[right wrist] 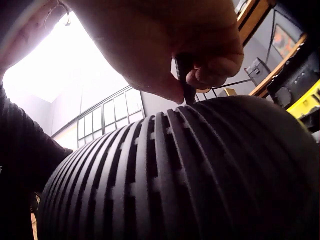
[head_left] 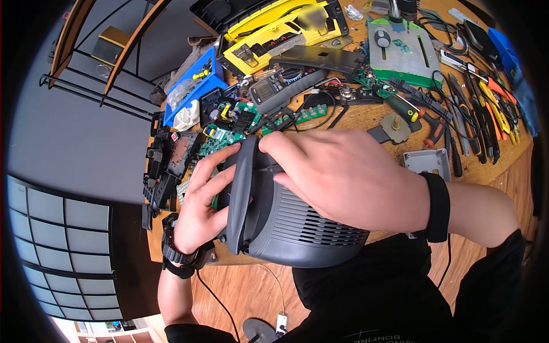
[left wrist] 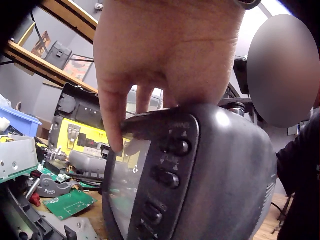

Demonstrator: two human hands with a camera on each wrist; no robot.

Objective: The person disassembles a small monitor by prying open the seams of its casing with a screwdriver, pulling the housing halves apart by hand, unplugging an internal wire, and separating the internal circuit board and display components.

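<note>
A small black television (head_left: pixel 303 243) is tilted at the table's near edge, its slotted housing toward the person's body. In the left wrist view its glossy screen (left wrist: pixel 127 187) sits beside a column of black knobs (left wrist: pixel 177 146), with lettering reading "channel" at the top one. My left hand (head_left: pixel 200 208) grips the front frame (head_left: pixel 243 194), fingers reaching over toward the screen side. On the top, my right hand (head_left: pixel 343 177) pinches a narrow black piece (right wrist: pixel 184 75) just behind that frame, between thumb and curled fingers. The fingers partly hide this piece.
Green circuit boards (head_left: pixel 231 117), a multimeter (head_left: pixel 271 91) and a blue bin (head_left: pixel 194 86) crowd the table beyond. A yellow toolbox (head_left: pixel 274 40) stands at the back. Pliers (head_left: pixel 496 108) and screwdrivers lie on the right, near a grey plastic box (head_left: pixel 428 163).
</note>
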